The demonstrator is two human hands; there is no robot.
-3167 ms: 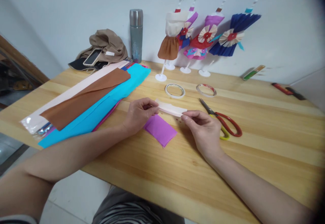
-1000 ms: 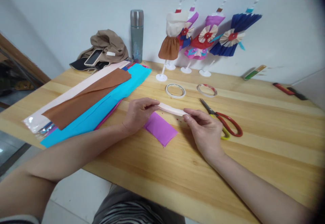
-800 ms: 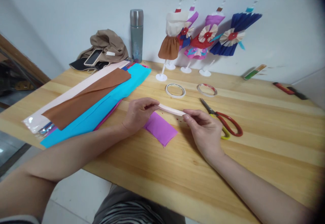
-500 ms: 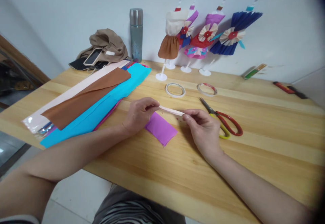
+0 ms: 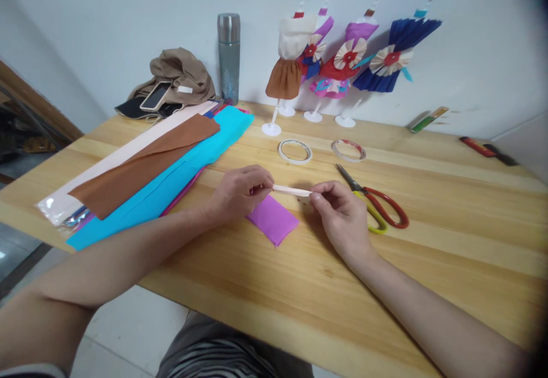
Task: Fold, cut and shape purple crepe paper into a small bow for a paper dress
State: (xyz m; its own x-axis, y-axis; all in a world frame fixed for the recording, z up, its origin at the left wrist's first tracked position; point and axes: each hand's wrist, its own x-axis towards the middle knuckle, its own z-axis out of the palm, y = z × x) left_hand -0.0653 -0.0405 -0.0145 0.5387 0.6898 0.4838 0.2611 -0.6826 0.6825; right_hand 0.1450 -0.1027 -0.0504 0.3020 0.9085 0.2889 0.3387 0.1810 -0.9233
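Between my two hands a thin, pale pink strip (image 5: 293, 190), paper or fabric, is stretched above the table. My left hand (image 5: 242, 192) pinches its left end between thumb and fingers. At the strip's right end, my right hand (image 5: 342, 212) grips it the same way. Below and partly behind my left hand lies a folded purple piece (image 5: 275, 222) of crepe-like material. Scissors (image 5: 370, 195) with one red and one yellow handle rest just right of my right hand, which hides part of the yellow loop.
Two tape rolls (image 5: 295, 152) lie beyond my hands. Several dressed doll stands (image 5: 285, 78) line the wall beside a flask (image 5: 229, 61). Brown (image 5: 145, 167) and blue sheets (image 5: 171, 184) cover the left side, near a cap (image 5: 180, 75) and phone (image 5: 156, 96). A utility knife (image 5: 488, 151) lies far right.
My left hand has moved slightly right, and the left end of the strip has dropped a little, so it lies more level. My right hand has barely moved.
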